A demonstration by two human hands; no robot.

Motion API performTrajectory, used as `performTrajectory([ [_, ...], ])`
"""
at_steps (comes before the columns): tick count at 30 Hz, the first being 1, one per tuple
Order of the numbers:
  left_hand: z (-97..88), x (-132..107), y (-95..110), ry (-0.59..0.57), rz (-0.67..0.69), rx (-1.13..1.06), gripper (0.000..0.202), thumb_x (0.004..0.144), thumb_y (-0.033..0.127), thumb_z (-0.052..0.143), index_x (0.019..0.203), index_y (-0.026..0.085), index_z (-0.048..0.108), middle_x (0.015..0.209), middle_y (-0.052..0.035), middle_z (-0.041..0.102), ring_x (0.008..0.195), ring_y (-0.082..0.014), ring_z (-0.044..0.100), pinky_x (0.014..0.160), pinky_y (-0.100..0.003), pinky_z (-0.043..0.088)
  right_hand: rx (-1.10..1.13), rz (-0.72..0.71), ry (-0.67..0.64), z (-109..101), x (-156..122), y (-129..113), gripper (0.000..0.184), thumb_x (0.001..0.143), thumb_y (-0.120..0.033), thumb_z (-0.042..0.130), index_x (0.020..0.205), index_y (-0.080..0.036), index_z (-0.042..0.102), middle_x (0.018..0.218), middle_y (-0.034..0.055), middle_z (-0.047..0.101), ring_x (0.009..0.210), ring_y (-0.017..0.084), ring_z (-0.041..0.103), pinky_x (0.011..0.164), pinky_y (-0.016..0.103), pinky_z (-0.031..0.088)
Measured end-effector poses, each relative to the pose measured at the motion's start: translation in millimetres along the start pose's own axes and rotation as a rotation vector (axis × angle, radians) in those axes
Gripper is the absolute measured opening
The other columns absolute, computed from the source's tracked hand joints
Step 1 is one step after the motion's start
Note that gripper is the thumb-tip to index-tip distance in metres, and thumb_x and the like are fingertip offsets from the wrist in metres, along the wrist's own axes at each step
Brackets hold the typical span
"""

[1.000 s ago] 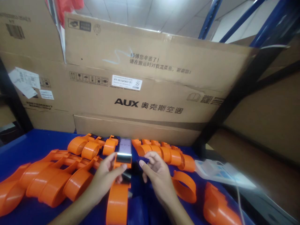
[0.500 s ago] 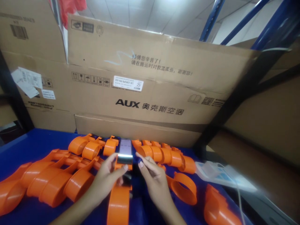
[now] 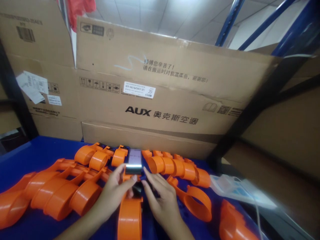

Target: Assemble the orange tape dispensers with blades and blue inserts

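The left hand (image 3: 118, 185) has thumb and fingers closed on an orange part (image 3: 129, 216) over the middle of a blue table (image 3: 18, 155). The part is smooth and glossy, with a broad curved band nearest the viewer and shiny black toward its far end. The right hand (image 3: 162, 193), thumb and forefinger nearly together, pinches a small blue piece (image 3: 143, 178) against its right edge.

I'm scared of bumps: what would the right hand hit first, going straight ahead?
Beyond its small blue piece, the right hand would probably meet the black-banded orange piece in the left hand, but depth's unclear.
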State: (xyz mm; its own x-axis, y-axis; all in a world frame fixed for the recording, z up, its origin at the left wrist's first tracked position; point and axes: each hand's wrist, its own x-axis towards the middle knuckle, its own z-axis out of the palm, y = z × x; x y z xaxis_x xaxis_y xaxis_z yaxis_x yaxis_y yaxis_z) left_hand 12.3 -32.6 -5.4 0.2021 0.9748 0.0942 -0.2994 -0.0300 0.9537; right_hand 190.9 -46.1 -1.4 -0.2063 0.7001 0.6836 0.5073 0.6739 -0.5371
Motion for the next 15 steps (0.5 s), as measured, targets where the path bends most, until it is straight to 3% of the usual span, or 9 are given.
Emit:
performTrajectory([
  [5, 2.9, -1.9, 2.3, 0.010, -0.003, -0.024, 0.030, 0.087, 0.038, 0.072, 0.107, 0.019, 0.059, 0.067, 0.0041, 0.060, 0.050, -0.0079, 0.053, 0.052, -0.021, 0.044, -0.155, -0.112, -0.066, -1.0, -2.1, 8.2, 0.051, 0.098, -0.015, 0.054, 0.148, -0.024, 0.048, 0.103, 0.0089, 0.074, 0.088, 0.024, 0.068, 0.082, 0.039, 0.058],
  [10, 3.8, -1.8, -0.1, 0.001, -0.021, -0.064, 0.032, 0.088, 0.037, 0.071, 0.111, 0.018, 0.060, 0.071, 0.0016, 0.065, 0.052, -0.0088, 0.056, 0.056, -0.022, 0.047, -0.249, -0.153, -0.152, -5.2, -0.9, 10.6, 0.056, 0.100, -0.013, 0.048, 0.154, -0.023, 0.038, 0.112, 0.0124, 0.070, 0.099, 0.027, 0.067, 0.084, 0.041, 0.058],
  [15, 5.0, -2.2, -2.5, 0.001, -0.031, -0.090, 0.034, 0.088, 0.035, 0.072, 0.115, 0.018, 0.059, 0.074, 0.0002, 0.067, 0.056, -0.0103, 0.058, 0.059, -0.024, 0.050, -0.252, -0.153, -0.187, -8.8, 0.0, 9.2, 0.056, 0.100, -0.011, 0.044, 0.154, -0.023, 0.038, 0.113, 0.0127, 0.068, 0.099, 0.024, 0.067, 0.083, 0.037, 0.059],
])
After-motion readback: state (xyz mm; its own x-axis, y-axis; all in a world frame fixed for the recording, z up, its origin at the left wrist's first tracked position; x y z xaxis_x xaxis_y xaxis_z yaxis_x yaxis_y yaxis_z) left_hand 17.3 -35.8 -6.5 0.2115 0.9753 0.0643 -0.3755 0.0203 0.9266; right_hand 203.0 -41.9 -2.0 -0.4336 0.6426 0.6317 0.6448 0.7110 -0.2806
